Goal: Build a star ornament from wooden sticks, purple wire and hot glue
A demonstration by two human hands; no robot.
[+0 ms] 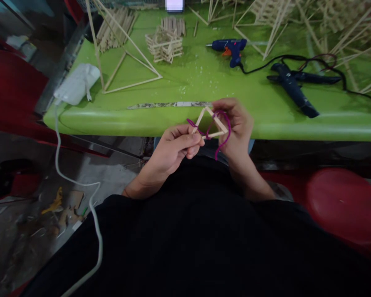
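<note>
Black shirt (pixel 204 235) cloth is seen nearest the camera, on the body side of a small stick triangle (pixel 220 124). At the triangle's left corner, the left grip (pixel 174 148) is pinched closed, thumb over fingers, with the stick end held between them. Behind the triangle's right side, the right grip (pixel 239 130) is curled; whether it is closed on stick or yarn cannot be told, since its fingertips are partly hidden.

The triangle is thus held between both hands, its near side laid crosswise from left to right and its apex pointed away from the body. Purple yarn (pixel 229 127) is looped about its sides, and the loose end is hung below its right corner, nearer the right hand.

Just beyond the triangle, a flat strip (pixel 170 105) is laid on the green worktop (pixel 117 119). Farther beyond it, a larger stick frame (pixel 132 85) is stood leftward and a glue gun (pixel 230 45) is laid slightly rightward.
</note>
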